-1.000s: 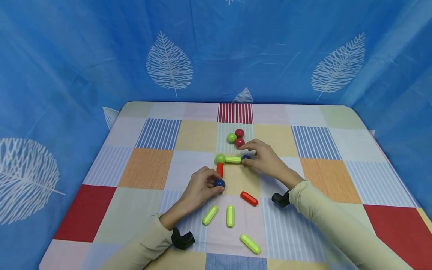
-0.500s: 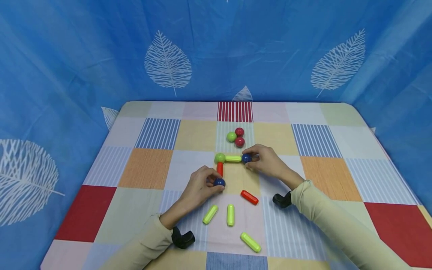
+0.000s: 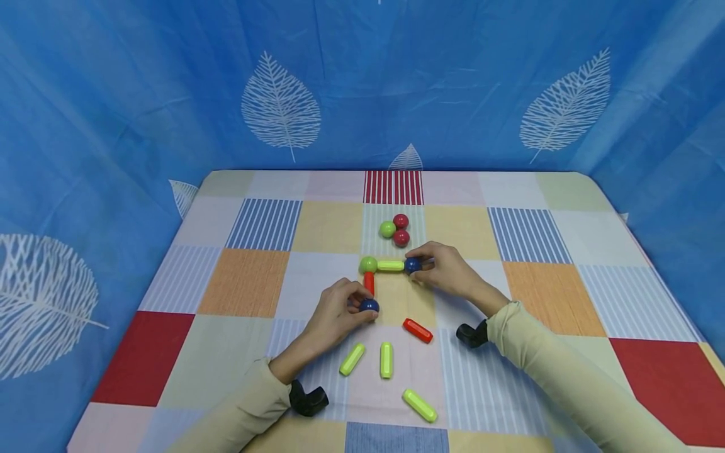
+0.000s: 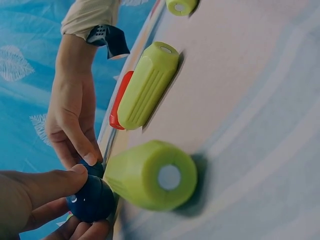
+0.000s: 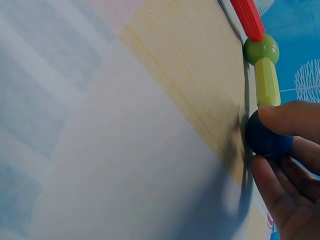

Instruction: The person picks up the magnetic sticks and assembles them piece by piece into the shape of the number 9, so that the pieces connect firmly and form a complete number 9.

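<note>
Long pale-beige cloth left sleeve [image 3: 238,406] and matching long right sleeve [image 3: 566,371]
Each ends beside a curved black wrist piece: the left black wrist piece [image 3: 308,402], and the right black wrist piece [image 3: 471,336], bearing a small dotted grid.

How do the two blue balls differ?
The left blue ball is in the left hand, the right blue ball in the right hand. The left ball is nearer the person than the right one. The left ball sits by a red stick, the right one by a green stick. Both are dark blue.

far blue ball [image 3: 412,265]: touching lime rod [image 3: 391,266] | near blue ball [image 3: 370,305]: at end of red rod [image 3: 369,284]
</note>
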Demonstrator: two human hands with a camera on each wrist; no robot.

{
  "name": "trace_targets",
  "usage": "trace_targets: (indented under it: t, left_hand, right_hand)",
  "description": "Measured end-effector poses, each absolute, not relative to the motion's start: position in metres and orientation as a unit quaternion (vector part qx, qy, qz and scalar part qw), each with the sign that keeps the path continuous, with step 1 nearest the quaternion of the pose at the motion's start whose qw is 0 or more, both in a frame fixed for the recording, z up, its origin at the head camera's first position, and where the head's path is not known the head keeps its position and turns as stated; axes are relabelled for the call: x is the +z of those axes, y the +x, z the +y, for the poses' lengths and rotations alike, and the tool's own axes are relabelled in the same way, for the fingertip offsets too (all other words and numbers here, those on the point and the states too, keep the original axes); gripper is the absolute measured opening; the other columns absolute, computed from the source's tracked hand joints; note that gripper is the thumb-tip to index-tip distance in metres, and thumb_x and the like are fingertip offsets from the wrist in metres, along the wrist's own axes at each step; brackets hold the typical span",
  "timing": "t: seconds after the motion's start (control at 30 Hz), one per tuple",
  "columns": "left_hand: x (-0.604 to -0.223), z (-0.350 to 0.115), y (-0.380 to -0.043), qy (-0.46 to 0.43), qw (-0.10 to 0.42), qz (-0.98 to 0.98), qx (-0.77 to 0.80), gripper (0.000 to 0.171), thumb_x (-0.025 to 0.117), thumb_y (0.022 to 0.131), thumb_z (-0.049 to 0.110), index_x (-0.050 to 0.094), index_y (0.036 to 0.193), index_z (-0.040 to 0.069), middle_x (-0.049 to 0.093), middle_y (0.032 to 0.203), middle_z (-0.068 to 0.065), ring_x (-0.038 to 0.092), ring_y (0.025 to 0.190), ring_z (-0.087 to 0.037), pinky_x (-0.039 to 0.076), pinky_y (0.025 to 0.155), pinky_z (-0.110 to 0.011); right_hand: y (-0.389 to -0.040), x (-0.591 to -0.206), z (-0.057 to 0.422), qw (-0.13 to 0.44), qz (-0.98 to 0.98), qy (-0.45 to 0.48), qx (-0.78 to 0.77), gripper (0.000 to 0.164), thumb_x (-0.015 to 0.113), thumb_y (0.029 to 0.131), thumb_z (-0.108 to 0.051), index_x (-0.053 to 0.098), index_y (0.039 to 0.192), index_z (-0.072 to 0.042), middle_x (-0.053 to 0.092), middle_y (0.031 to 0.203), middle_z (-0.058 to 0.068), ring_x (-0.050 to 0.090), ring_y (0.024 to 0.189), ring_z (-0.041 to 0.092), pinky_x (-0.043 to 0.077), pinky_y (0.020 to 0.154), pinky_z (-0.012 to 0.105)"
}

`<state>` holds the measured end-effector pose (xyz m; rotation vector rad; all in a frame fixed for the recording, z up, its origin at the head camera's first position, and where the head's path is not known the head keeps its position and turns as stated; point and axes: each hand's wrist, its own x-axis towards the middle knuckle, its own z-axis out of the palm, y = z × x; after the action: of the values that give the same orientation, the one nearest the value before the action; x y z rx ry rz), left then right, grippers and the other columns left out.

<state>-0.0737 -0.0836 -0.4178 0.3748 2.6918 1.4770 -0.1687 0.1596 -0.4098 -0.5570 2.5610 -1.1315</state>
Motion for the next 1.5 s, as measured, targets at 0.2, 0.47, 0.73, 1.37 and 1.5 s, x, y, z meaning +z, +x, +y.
trace_targets:
  t: [0.2,0.47,0.73,1.37,1.5]
  left_hand:
    - [-0.419,-0.084,-0.073,0.119,0.029,0.871,0.476,0.021,0.083,0.077,0.006,0.070,0.094,0.004,0.058,0.088,-0.006,0.059,0.081,-0.018,0.053,0.066,-0.020]
    - [-0.419,-0.085,-0.074,0.123,0.030,0.871,0.475,0.022,0.083,0.078,0.007,0.070,0.095,0.005,0.058,0.088,-0.007,0.059,0.081,-0.018,0.053,0.067,-0.021]
    - [-0.419,-0.085,-0.073,0.122,0.027,0.869,0.478,0.021,0.083,0.077,0.007,0.070,0.094,0.006,0.058,0.087,-0.007,0.059,0.080,-0.018,0.053,0.066,-0.021]
    - [-0.418,-0.085,-0.074,0.116,0.039,0.875,0.468,0.025,0.085,0.074,0.008,0.070,0.094,0.006,0.059,0.086,-0.006,0.060,0.078,-0.017,0.052,0.066,-0.024]
    - [-0.418,-0.086,-0.074,0.124,0.035,0.875,0.466,0.028,0.087,0.072,0.006,0.070,0.095,0.006,0.058,0.086,-0.006,0.059,0.078,-0.017,0.052,0.066,-0.023]
  right_hand:
    - [-0.168,-0.412,0.160,0.143,0.885,-0.192,-0.400,0.041,0.075,0.085,-0.006,0.065,0.124,-0.002,0.061,0.121,0.014,0.062,0.105,0.028,0.054,0.088,0.040]
    - [-0.165,-0.417,0.165,0.135,0.880,-0.158,-0.427,0.054,0.076,0.084,-0.012,0.057,0.134,-0.003,0.057,0.128,0.016,0.061,0.111,0.031,0.052,0.091,0.043]
    - [-0.145,-0.413,0.182,0.141,0.869,-0.089,-0.466,0.068,0.076,0.086,-0.019,0.044,0.143,-0.001,0.054,0.135,0.017,0.055,0.120,0.032,0.047,0.096,0.046]
    - [-0.047,-0.418,0.178,0.168,0.839,-0.079,-0.512,0.065,0.079,0.082,-0.015,0.049,0.138,0.001,0.059,0.126,0.014,0.059,0.110,0.026,0.053,0.084,0.027]
    - [-0.044,-0.421,0.170,0.150,0.848,-0.086,-0.502,0.061,0.080,0.081,-0.012,0.053,0.134,0.000,0.062,0.121,0.009,0.060,0.104,0.021,0.053,0.082,0.027]
